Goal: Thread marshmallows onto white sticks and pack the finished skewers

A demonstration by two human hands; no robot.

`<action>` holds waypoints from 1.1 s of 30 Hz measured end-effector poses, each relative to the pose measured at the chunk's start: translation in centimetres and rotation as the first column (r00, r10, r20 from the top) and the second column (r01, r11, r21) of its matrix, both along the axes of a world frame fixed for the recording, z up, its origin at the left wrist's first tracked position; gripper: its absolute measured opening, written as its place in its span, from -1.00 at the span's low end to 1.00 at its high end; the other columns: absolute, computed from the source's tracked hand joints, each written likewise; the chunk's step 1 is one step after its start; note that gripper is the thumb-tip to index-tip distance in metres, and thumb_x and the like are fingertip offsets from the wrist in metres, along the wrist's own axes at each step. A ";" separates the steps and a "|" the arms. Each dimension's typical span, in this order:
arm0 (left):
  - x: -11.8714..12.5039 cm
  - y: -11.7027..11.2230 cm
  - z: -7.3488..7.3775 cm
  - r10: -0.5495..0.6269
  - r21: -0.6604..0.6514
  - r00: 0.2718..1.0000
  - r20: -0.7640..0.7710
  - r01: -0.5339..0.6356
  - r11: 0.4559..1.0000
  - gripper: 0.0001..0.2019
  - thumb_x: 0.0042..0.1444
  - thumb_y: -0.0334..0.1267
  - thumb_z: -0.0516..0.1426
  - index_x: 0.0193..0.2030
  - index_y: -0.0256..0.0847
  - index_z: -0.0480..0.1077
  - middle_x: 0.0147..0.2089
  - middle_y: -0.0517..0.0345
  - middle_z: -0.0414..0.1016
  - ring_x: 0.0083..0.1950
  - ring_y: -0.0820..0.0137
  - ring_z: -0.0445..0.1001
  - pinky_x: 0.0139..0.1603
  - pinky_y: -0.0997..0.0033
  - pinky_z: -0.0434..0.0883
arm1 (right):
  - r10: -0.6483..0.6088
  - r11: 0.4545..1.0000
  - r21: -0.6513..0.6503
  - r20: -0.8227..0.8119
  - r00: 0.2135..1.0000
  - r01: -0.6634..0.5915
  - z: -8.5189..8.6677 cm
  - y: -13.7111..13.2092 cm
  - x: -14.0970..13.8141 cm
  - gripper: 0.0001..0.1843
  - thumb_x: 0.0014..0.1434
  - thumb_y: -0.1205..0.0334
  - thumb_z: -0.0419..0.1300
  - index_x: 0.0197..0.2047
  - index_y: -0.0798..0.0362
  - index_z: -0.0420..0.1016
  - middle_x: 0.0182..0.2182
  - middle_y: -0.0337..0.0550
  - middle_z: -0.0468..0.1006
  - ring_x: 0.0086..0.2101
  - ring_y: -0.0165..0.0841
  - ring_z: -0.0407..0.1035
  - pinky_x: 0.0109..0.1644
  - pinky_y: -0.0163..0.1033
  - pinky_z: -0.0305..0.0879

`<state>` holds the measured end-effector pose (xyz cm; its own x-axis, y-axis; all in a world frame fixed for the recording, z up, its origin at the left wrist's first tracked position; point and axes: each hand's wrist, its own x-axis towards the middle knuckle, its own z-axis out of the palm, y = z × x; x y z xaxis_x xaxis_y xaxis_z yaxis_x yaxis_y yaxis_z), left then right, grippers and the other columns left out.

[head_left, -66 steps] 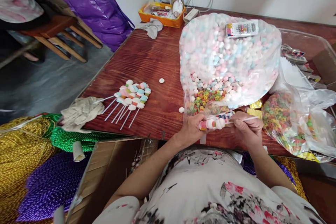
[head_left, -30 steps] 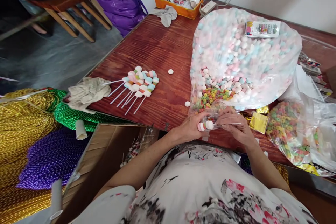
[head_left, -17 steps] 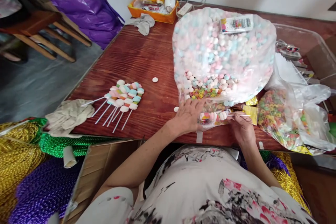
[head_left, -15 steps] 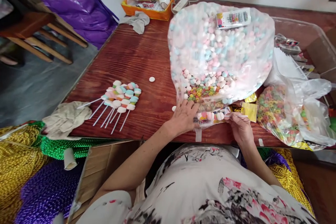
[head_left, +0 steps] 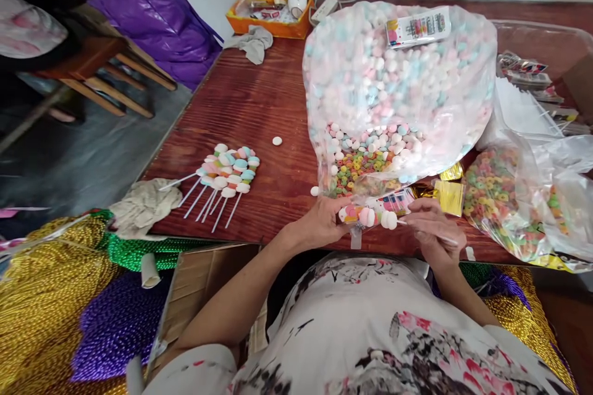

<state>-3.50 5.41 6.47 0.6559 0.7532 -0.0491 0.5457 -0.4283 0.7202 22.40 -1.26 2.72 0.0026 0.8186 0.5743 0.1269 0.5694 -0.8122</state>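
My left hand (head_left: 324, 220) pinches the candy end of a candy skewer (head_left: 370, 216) at the table's near edge. My right hand (head_left: 433, 222) grips the skewer's white stick, fingers curled round it. The skewer carries pink, white and coloured round sweets. Just behind my hands lies the open mouth of a big clear bag of pastel sweets (head_left: 398, 80), with coloured ring sweets (head_left: 356, 168) spilling at its front. A small printed wrapper (head_left: 397, 200) lies under the skewer.
Several finished skewers (head_left: 225, 174) lie fanned at the left, beside a crumpled cloth (head_left: 144, 205). Loose sweets (head_left: 277, 141) dot the wooden table (head_left: 259, 105). A second bag of ring sweets (head_left: 509, 203) sits right. An orange tray (head_left: 266, 15) stands at the back. Gold, green and purple beads (head_left: 50, 296) lie below left.
My left hand left the bag's mouth, where it lay flat, and came back to pinch the skewer's candy end. The right hand kept hold of the stick throughout.
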 end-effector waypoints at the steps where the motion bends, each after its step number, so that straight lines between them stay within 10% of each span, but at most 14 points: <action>1: -0.2 -0.1 0.0 -0.018 -0.048 1.000 0.011 0.019 0.999 -0.91 0.07 -0.34 0.12 -0.42 -0.23 0.27 -0.51 0.33 0.25 -0.49 0.53 0.18 -0.43 0.52 0.14 | -0.010 0.997 0.079 0.089 0.996 0.002 0.6 0.0 0.2 -0.69 0.22 0.31 0.20 -0.03 -0.20 0.61 -0.22 -0.19 0.70 -0.19 -0.19 0.56 0.00 0.08 0.42; 7: -1.3 -0.2 0.1 -0.088 0.035 0.991 -0.101 0.092 0.995 -0.93 -0.01 -0.43 0.11 -0.37 -0.22 0.29 -0.48 0.27 0.33 -0.46 0.48 0.24 -0.41 0.49 0.16 | 0.076 0.981 0.140 0.342 0.937 -0.131 3.4 0.6 1.3 -0.64 0.18 0.32 0.23 0.01 -0.21 0.60 -0.18 -0.19 0.70 -0.12 -0.15 0.52 0.01 0.11 0.38; 15: -1.8 0.1 -0.5 -0.160 0.140 0.983 0.095 0.146 0.979 -0.78 -0.05 -0.57 0.01 -0.29 -0.24 0.34 -0.35 0.15 0.43 -0.35 0.42 0.35 -0.33 0.48 0.24 | -0.018 0.875 -0.454 -0.378 0.926 -0.169 1.1 1.8 -1.9 -0.88 0.13 0.11 0.31 -0.37 -0.10 0.68 -0.38 -0.16 0.67 -0.21 -0.20 0.52 -0.13 -0.05 0.47; 19: -2.0 -0.2 -1.1 -0.105 0.071 0.988 0.116 0.097 0.993 -0.88 0.04 -0.46 0.07 -0.26 -0.25 0.35 -0.36 0.17 0.45 -0.38 0.45 0.37 -0.35 0.50 0.24 | -0.033 0.984 -0.180 -0.099 0.995 0.015 1.0 0.7 -2.6 -0.80 0.20 0.23 0.23 -0.17 -0.17 0.67 -0.28 -0.19 0.69 -0.18 -0.20 0.53 0.00 0.03 0.42; 22: -2.1 -0.3 -1.4 -0.091 0.022 0.994 0.054 0.090 0.996 -0.96 0.05 -0.38 0.13 -0.32 -0.23 0.35 -0.43 0.22 0.43 -0.43 0.46 0.35 -0.40 0.50 0.20 | 0.094 0.985 0.112 0.280 0.955 -0.129 1.8 -0.1 -2.7 -0.59 0.16 0.36 0.23 0.04 -0.22 0.58 -0.14 -0.19 0.69 -0.10 -0.16 0.52 0.04 0.10 0.36; 26: -1.6 -0.3 -1.6 -0.079 0.007 0.996 0.039 0.079 0.997 -0.95 -0.02 -0.40 0.15 -0.43 -0.23 0.33 -0.51 0.25 0.38 -0.48 0.48 0.30 -0.44 0.50 0.15 | 0.222 0.975 -0.047 0.174 0.959 -0.217 1.3 -0.1 -3.6 -0.60 0.21 0.40 0.19 0.03 -0.21 0.58 -0.14 -0.19 0.69 -0.16 -0.22 0.53 0.00 0.04 0.40; 33: -0.1 -0.2 -1.9 0.018 0.069 1.000 0.023 -0.020 0.997 -0.86 0.04 -0.28 0.20 -0.44 -0.24 0.33 -0.50 0.22 0.37 -0.49 0.47 0.28 -0.44 0.47 0.14 | -0.033 0.971 -0.238 -0.144 0.989 -0.002 -0.9 0.1 -5.2 -0.75 0.21 0.31 0.23 -0.11 -0.19 0.64 -0.26 -0.22 0.68 -0.19 -0.22 0.52 -0.10 -0.03 0.44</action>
<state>-3.58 5.19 4.61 0.6419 0.7665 0.0181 0.5383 -0.4674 0.7013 17.16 -1.18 1.83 0.0858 0.9302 0.3569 0.0049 0.3578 -0.9338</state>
